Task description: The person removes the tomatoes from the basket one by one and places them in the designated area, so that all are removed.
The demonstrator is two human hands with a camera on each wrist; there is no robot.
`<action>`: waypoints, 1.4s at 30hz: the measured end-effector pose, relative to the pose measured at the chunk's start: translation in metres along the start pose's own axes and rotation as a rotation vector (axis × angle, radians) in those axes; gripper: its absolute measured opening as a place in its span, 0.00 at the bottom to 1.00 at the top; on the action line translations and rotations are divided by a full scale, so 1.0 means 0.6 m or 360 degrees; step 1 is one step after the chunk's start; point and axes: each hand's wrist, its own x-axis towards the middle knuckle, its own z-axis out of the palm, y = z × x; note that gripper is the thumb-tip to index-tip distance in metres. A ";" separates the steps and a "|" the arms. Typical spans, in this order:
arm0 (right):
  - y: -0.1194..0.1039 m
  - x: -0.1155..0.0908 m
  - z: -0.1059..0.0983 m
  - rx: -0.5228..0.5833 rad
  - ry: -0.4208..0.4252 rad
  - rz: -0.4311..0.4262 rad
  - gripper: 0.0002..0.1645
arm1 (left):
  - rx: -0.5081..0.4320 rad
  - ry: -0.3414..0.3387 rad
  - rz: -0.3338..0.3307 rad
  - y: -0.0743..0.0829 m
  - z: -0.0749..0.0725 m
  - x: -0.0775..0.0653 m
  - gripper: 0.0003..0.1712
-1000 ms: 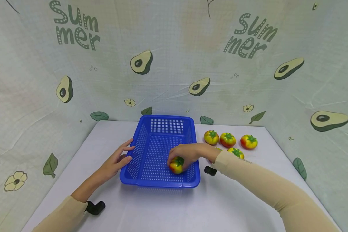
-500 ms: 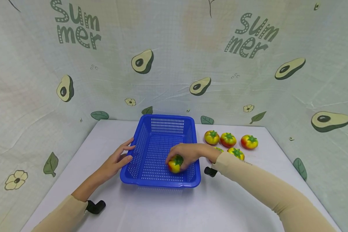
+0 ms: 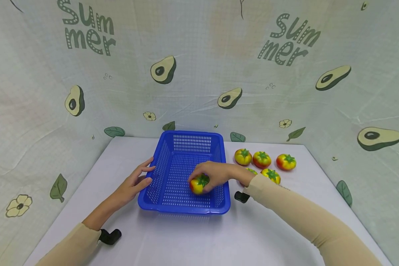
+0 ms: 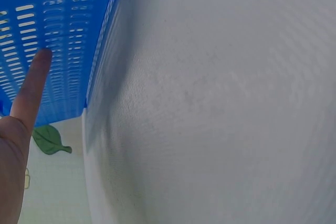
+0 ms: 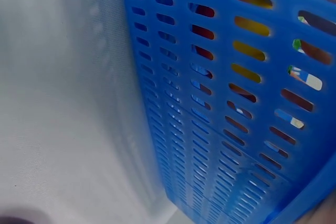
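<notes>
A blue plastic basket with slotted walls stands on the white table. Over its right rim reaches my right hand, gripping a red-and-yellow persimmon with a green leafy top, low inside the basket. The hand covers part of the fruit, and whether it touches the basket floor I cannot tell. My left hand rests its outstretched fingers and thumb against the basket's left side. In the left wrist view one straight finger lies on the slotted wall. Through the slots in the right wrist view, red and yellow patches of fruit show.
Right of the basket lie several similar persimmons, such as one at the back and one farthest right. My right forearm partly hides the nearer ones. A printed cloth rises behind the table and along both sides.
My right hand has shifted slightly left and up in the head view, still holding the persimmon. The left hand and the basket have stayed in place.
</notes>
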 end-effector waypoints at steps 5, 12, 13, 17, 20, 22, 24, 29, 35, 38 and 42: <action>0.000 0.000 -0.001 0.0022 0.0041 -0.0028 0.34 | 0.0002 0.0001 -0.0007 0.000 -0.001 0.000 0.21; 0.001 -0.003 -0.001 0.0024 0.0111 -0.0014 0.34 | 0.0021 0.0009 -0.0014 0.001 0.000 0.000 0.21; 0.001 -0.004 -0.001 0.0023 0.0123 -0.0015 0.34 | 0.0025 0.0010 -0.0014 0.001 0.000 0.000 0.21; 0.000 -0.005 -0.002 0.0037 0.0174 -0.0043 0.34 | 0.0048 0.0015 -0.0019 0.004 0.001 0.001 0.20; 0.000 -0.005 -0.003 0.0049 0.0207 -0.0071 0.34 | 0.0067 0.0015 -0.0024 0.006 0.001 0.001 0.21; 0.000 -0.006 -0.003 0.0050 0.0225 -0.0071 0.34 | 0.0070 0.0014 -0.0026 0.006 0.001 0.000 0.21; 0.000 -0.007 -0.003 0.0055 0.0237 -0.0071 0.35 | 0.0071 0.0015 -0.0026 0.006 0.001 0.000 0.21; -0.002 -0.011 -0.006 0.0071 0.0287 -0.0084 0.35 | 0.0055 0.0016 -0.0018 0.005 0.000 0.000 0.20; -0.003 -0.022 -0.015 0.0089 0.0356 -0.0031 0.35 | 0.0039 0.0019 -0.0010 0.003 0.000 -0.001 0.21; -0.005 -0.033 -0.023 0.0096 0.0387 -0.0013 0.34 | 0.0044 0.0018 -0.0005 0.003 0.001 -0.001 0.21; -0.008 -0.051 -0.038 0.0096 0.0441 -0.0038 0.33 | 0.0052 0.0020 -0.0003 0.003 0.001 0.000 0.22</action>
